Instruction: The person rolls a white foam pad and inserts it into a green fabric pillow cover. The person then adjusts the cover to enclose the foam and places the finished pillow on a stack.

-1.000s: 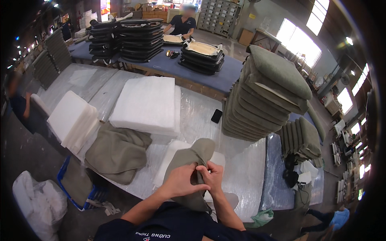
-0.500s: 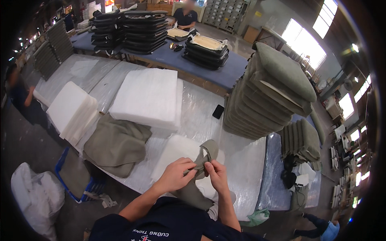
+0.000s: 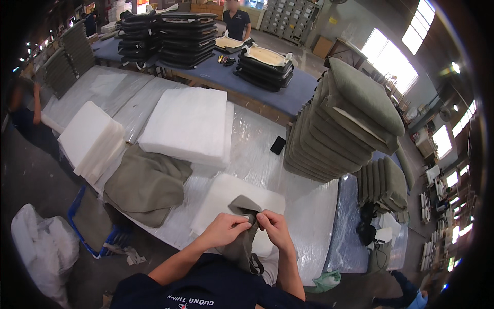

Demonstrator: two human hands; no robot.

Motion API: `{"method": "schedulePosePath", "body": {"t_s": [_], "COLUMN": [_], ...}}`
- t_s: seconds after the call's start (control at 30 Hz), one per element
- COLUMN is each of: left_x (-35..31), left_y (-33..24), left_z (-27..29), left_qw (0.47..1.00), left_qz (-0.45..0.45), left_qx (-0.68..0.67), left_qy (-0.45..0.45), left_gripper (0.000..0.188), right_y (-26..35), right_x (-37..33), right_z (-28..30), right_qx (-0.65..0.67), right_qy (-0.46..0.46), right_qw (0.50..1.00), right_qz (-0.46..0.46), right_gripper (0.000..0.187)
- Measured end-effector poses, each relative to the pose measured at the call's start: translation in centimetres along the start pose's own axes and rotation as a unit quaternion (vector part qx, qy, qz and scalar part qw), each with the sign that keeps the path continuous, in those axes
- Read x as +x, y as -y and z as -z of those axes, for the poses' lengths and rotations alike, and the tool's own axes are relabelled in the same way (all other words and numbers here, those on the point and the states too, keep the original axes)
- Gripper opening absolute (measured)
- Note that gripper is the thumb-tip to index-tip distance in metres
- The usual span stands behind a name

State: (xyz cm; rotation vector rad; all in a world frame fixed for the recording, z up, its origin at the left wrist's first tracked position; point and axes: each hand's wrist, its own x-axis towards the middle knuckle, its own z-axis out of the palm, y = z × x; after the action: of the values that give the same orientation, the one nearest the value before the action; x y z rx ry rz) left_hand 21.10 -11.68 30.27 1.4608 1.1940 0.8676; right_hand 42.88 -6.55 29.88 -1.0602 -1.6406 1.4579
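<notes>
A grey-green fabric cover (image 3: 240, 248) hangs between my hands, close to my body, with a flap of it standing out beyond my fingers. My left hand (image 3: 225, 229) pinches its edge from the left. Close beside it, my right hand (image 3: 276, 229) pinches the same edge with thumb and fingertips. A dark strip of the edge shows between them; the exact grip is partly hidden. Beneath lies a white padding sheet (image 3: 269, 194) on the plastic-covered table (image 3: 252, 136). Left of my hands, a loose heap of the same fabric (image 3: 145, 183) rests near the table edge.
White padding stacks (image 3: 185, 121) (image 3: 92, 136) stand behind the fabric heap. A tall stack of grey-green cushions (image 3: 334, 129) rises at the right, beside a black phone (image 3: 278, 145). Black seat pads (image 3: 188, 41) fill the far blue table. Two people stand beyond; a blue-framed chair (image 3: 92, 224) is lower left.
My hands have drawn closer together along the fabric edge, and the flap has turned to the left. The person at the far table has straightened up; the one at left has raised an arm.
</notes>
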Motion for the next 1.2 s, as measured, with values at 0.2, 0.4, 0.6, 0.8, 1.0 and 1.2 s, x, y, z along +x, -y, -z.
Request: {"method": "schedulePosePath", "body": {"t_s": [0.2, 0.4, 0.6, 0.8, 1.0, 1.2], "left_x": [2.3, 4.3, 5.5, 8.7, 8.7, 8.1], "left_y": [3.9, 6.3, 0.0, -1.7, -2.3, -2.1], "left_z": [3.4, 10.9, 8.9, 9.3, 7.5, 8.2], "left_qw": [0.921, 0.837, 0.918, 0.917, 0.945, 0.949], "left_qz": [0.056, 0.054, -0.026, -0.049, -0.094, -0.094], "left_qx": [-0.34, -0.468, 0.268, 0.189, 0.014, 0.049], "left_qy": [-0.18, -0.277, -0.291, -0.349, -0.311, -0.297], "left_gripper": [0.022, 0.022, 0.02, 0.023, 0.023, 0.022], "right_y": [-0.7, 0.8, 0.4, 1.5, 0.0, -2.1], "right_x": [-0.9, -2.8, -2.7, -3.4, -4.3, -4.5], "right_z": [3.2, 7.8, 4.5, 2.9, 2.9, 4.7], "right_qx": [0.049, -0.18, -0.208, -0.228, -0.212, -0.139], "right_qy": [-0.175, -0.2, -0.23, -0.12, -0.206, -0.434], "right_qw": [0.983, 0.959, 0.945, 0.964, 0.955, 0.883], "right_qz": [0.039, 0.083, 0.101, 0.058, -0.019, 0.109], "right_gripper": [0.03, 0.028, 0.028, 0.028, 0.027, 0.03]}}
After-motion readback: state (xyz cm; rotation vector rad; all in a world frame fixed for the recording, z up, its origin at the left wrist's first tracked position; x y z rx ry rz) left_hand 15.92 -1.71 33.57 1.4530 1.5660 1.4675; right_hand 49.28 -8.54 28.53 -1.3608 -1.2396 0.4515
